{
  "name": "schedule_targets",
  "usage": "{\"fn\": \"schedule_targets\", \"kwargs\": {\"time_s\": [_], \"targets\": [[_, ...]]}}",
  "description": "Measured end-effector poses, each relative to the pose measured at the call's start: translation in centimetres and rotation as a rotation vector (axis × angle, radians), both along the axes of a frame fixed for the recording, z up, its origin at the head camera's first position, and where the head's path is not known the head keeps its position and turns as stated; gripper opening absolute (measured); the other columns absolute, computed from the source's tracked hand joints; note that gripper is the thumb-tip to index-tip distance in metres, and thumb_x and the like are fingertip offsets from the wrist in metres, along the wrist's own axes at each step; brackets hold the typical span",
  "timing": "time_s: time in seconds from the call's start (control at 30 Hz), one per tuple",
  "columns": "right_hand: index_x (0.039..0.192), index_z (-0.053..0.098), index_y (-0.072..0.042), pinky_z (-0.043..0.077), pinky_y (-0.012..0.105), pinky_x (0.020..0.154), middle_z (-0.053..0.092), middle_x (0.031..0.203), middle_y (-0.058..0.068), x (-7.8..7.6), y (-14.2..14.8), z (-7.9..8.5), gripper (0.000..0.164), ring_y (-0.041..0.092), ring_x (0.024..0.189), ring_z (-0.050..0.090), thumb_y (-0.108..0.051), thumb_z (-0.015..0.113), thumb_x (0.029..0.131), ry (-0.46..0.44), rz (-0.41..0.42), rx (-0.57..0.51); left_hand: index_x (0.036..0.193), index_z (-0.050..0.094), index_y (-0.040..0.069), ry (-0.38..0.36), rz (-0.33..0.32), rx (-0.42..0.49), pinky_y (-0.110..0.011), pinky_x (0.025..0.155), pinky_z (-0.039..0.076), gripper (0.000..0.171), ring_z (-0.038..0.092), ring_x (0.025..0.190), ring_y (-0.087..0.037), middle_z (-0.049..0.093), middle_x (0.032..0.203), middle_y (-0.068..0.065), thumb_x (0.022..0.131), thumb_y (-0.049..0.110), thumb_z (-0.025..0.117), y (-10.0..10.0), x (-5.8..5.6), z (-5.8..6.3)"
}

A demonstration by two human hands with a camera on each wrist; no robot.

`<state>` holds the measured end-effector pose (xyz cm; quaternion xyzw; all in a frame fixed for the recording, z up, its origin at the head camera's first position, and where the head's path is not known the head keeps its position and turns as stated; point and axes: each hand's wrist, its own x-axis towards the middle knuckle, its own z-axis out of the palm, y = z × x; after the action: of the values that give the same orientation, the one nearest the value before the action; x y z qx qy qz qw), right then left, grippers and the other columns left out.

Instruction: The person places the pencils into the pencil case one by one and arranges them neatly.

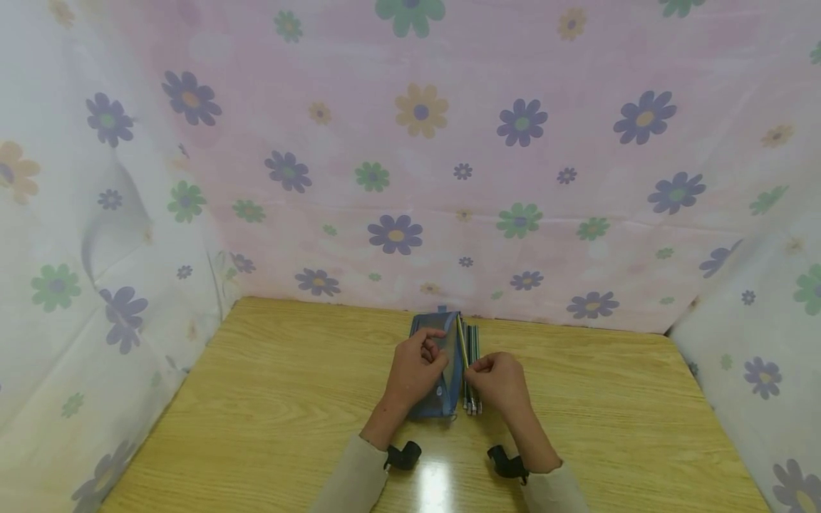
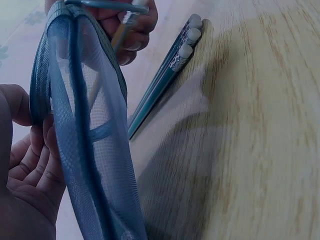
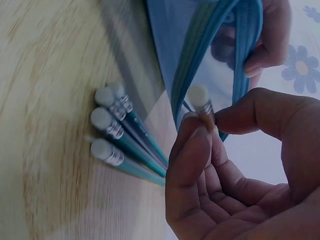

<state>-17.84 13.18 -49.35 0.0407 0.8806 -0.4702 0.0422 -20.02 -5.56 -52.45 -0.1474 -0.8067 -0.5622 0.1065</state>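
Note:
A blue mesh zip pouch lies on the table, its zipped side gaping open. My left hand pinches one zip edge of the pouch between thumb and fingers, as the left wrist view shows. My right hand pinches a yellow pencil near its white eraser. The pencil slants into the pouch opening, its far part seen through the mesh in the left wrist view. Just right of the pouch, several green and dark pencils lie side by side, eraser ends toward me.
The wooden table ends at a flowered cloth behind, with more cloth on both sides. A black wrist mount sits at the left sleeve, another black mount at the right.

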Motion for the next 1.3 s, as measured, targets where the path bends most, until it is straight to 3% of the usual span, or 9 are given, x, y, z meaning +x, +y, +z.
{"fn": "schedule_targets", "kwargs": {"time_s": [0.23, 0.4, 1.0, 1.3], "targets": [[0.093, 0.076, 0.006, 0.061, 0.04, 0.065, 0.072, 0.084, 0.015, 0.0, -0.2, 0.1, 0.012, 0.023, 0.07, 0.071, -0.004, 0.07, 0.09, -0.087, -0.021, -0.242, 0.128, 0.069, 0.002, 0.011, -0.032, -0.004, -0.026, 0.057, 0.051, 0.032, 0.059, 0.061, -0.009, 0.062, 0.079, 0.002, 0.096, 0.001, 0.066, 0.0, 0.1, 0.0], [0.1, 0.074, 0.011, 0.063, 0.045, 0.072, 0.072, 0.091, 0.02, 0.1, -0.4, 0.1, 0.017, 0.026, 0.075, 0.073, -0.005, 0.07, 0.094, -0.117, -0.018, -0.344, 0.128, 0.068, 0.001, 0.013, -0.045, -0.008, -0.026, 0.058, 0.051, 0.031, 0.06, 0.062, -0.008, 0.062, 0.08, 0.002, 0.097, 0.002, 0.065, 0.0, 0.1, -0.2], [0.102, 0.075, 0.011, 0.063, 0.045, 0.071, 0.074, 0.085, 0.019, 0.3, -1.4, -0.1, 0.017, 0.026, 0.073, 0.073, -0.003, 0.07, 0.094, -0.096, -0.036, -0.386, 0.131, 0.068, 0.006, -0.012, -0.058, -0.017, -0.025, 0.056, 0.05, 0.031, 0.059, 0.062, -0.01, 0.062, 0.082, 0.002, 0.1, 0.004, 0.066, 0.2, 0.2, 0.0], [0.102, 0.075, 0.011, 0.063, 0.046, 0.072, 0.074, 0.09, 0.022, 0.3, -1.2, -0.2, 0.017, 0.032, 0.079, 0.075, -0.004, 0.069, 0.097, -0.085, -0.016, -0.379, 0.131, 0.067, 0.0, -0.012, -0.067, -0.006, -0.026, 0.057, 0.05, 0.032, 0.058, 0.062, -0.009, 0.062, 0.082, 0.0, 0.099, 0.002, 0.066, 0.2, 0.2, 0.0]]}}
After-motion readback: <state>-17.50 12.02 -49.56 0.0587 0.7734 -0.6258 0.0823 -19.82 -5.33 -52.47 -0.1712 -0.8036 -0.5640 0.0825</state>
